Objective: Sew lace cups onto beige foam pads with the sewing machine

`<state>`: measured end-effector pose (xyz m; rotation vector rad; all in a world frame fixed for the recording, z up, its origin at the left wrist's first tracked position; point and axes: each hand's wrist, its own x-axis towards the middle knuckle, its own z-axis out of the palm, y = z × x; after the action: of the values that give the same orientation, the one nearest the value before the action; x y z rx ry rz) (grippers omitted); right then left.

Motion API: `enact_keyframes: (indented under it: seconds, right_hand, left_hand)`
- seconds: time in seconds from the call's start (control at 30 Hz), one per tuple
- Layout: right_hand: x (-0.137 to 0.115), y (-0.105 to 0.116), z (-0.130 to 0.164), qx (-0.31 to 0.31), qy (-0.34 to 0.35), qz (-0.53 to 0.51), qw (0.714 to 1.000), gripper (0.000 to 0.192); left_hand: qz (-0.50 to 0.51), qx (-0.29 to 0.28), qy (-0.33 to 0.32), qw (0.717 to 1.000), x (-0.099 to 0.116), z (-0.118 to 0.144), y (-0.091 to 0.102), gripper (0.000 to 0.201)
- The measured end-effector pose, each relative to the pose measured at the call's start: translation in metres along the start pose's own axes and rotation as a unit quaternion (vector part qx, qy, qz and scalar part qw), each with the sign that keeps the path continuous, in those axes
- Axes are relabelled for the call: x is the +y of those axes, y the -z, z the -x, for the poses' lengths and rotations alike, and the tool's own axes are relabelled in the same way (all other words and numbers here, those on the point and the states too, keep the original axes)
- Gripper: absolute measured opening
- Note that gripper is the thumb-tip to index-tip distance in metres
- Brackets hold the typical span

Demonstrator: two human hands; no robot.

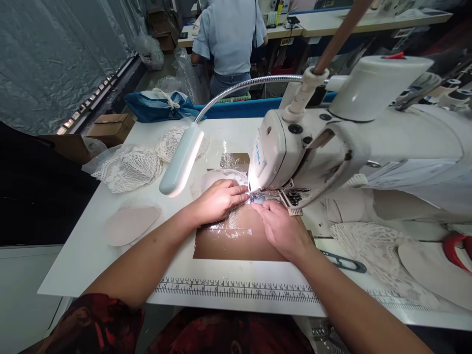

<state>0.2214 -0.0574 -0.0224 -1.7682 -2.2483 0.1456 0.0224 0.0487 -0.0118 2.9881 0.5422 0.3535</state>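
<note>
A white lace piece (230, 173) lies beneath the head of a white sewing machine (275, 142). My left hand (221, 200) rests on this piece just left of the needle area, its fingers bent and close together on the fabric. At the right of the presser foot (252, 196), my right hand (282, 228) has its index finger and thumb at the near edge of the work, the other fingers curled under. My palms hide much of the fabric. Below both hands is a brown, tape-covered sheet (236, 246) on the white tabletop (177, 268).
A lit lamp (182, 160) on a bendy neck hangs at left. Lace pieces (129, 167) and a beige pad (131, 225) lie left; more lace (372, 250), a grey-handled tool (344, 262) and red-handled scissors (457, 248) lie right. A person (234, 39) sits ahead.
</note>
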Motion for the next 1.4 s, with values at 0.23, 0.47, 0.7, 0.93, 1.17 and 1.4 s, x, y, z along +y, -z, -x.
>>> enact_keyframes:
  seconds: [0.23,0.47,0.7,0.93,1.17,1.4]
  right_hand:
    - [0.002,0.002,0.0,0.037,0.037,-0.021,0.998,0.042]
    - [0.004,0.001,0.004,0.058,0.081,-0.048,0.994,0.043]
    - [0.003,0.001,0.003,0.065,0.098,-0.039,0.992,0.041]
    - [0.001,0.005,0.004,0.035,0.119,-0.032,0.992,0.038]
    - [0.001,0.002,0.005,0.02,0.148,-0.034,0.988,0.034]
    - [-0.003,0.003,0.006,0.01,0.157,-0.033,0.987,0.03]
  left_hand:
    - [-0.049,-0.041,0.086,0.994,0.022,0.01,0.017,0.034]
    - [0.053,-0.056,0.102,0.992,0.033,0.016,0.027,0.031]
    - [0.041,-0.041,0.108,0.992,0.028,0.017,0.027,0.03]
    - [0.028,-0.056,0.112,0.992,0.027,0.019,0.026,0.031]
    - [0.04,-0.06,0.112,0.991,0.026,0.019,0.028,0.034]
    - [0.055,-0.072,0.121,0.988,0.022,0.021,0.028,0.042]
